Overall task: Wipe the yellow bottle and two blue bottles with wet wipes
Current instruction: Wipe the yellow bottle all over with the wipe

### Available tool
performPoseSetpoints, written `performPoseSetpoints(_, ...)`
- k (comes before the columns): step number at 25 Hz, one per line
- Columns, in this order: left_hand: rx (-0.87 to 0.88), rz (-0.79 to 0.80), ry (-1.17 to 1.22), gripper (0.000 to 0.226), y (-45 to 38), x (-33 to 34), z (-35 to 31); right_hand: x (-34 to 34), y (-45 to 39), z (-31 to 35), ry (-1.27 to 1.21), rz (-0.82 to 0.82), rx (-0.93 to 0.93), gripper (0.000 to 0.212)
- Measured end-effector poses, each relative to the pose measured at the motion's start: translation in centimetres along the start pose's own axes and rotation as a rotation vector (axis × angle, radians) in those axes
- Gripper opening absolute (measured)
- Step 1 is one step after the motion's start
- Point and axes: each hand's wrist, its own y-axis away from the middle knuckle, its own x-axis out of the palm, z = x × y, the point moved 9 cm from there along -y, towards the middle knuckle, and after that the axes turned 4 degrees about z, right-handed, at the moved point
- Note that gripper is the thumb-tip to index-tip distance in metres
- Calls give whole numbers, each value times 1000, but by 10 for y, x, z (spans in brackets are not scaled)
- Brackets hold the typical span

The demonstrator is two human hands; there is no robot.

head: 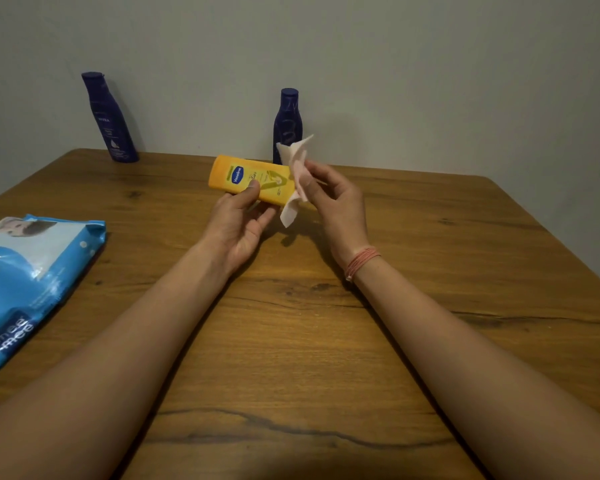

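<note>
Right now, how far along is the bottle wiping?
Done: nothing visibly finished. In hand: the left hand holds the yellow plastic lotion bottle sideways above the wooden table; the right hand presses a white wet wipe on its end. Left: both dark blue bottles stand untouched by the wall.

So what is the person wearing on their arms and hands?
Both arms are bare, with no sleeves showing. The right wrist has a band of thin pink-orange threads wound around several times. The left hand and right hand wear no gloves, and no rings are visible.
</note>
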Motion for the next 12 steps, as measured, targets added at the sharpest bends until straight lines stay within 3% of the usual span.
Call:
performPoseSetpoints(2, -6, 0, 62, 31, -1, -2, -2, 16, 2, 0, 21, 124, -8, 44)
performPoseSetpoints(4, -32, 21, 76, 37, -1, -2, -1, 20, 3, 0, 14, 161, -9, 41)
performPoseSetpoints(8, -61, 63, 73, 38, 2, 4, 1, 4, 1, -3, 1, 93, 11, 15)
performPoseSetpoints(12, -14, 52, 35, 26, 2, 4, -2, -1, -3, -2, -62, 62, 9, 25)
